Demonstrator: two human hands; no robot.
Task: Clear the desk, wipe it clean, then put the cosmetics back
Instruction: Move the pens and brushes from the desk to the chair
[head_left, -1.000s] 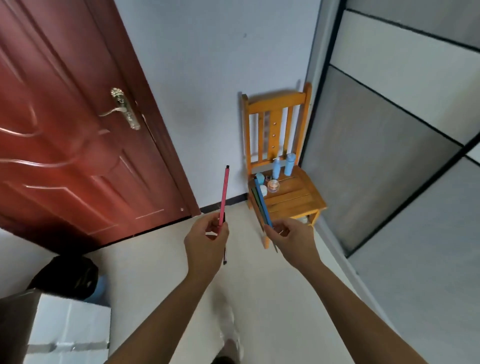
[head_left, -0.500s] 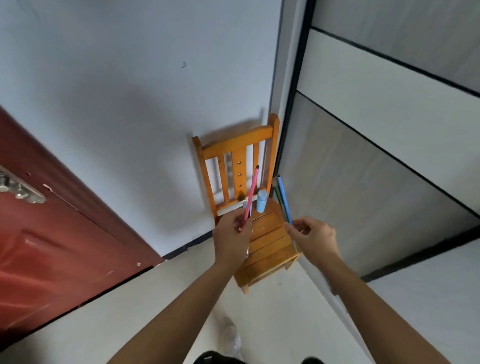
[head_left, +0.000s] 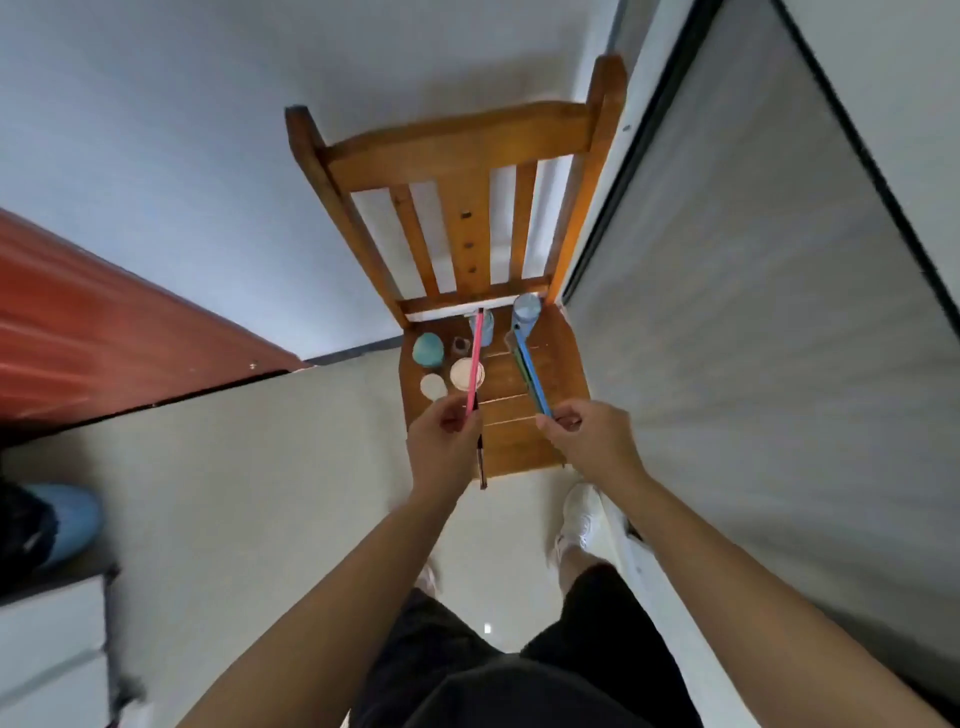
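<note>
I look down at a wooden chair (head_left: 524, 447) against the wall. My left hand (head_left: 441, 441) is shut on a pink pencil (head_left: 474, 358) and a thin dark pencil (head_left: 481, 460) that hangs below the fist. My right hand (head_left: 587, 439) is shut on a blue pencil (head_left: 531, 371) with a green one beside it. Both hands hover over the seat's front half. On the seat's back part stand a teal jar (head_left: 427, 349), two pale blue bottles (head_left: 525, 312), a cream round jar (head_left: 462, 375) and a small white jar (head_left: 432, 386).
A red door (head_left: 104, 332) is at the left. A grey panelled wardrobe (head_left: 753, 312) stands close to the chair's right side. White drawers (head_left: 52, 649) and a blue-and-black object (head_left: 47, 525) are at the lower left. My white shoe (head_left: 579, 514) is by the chair's front.
I have walked up to the chair, which now lies right below my hands. Both hands still hold their pencils, now lowered over the seat.
</note>
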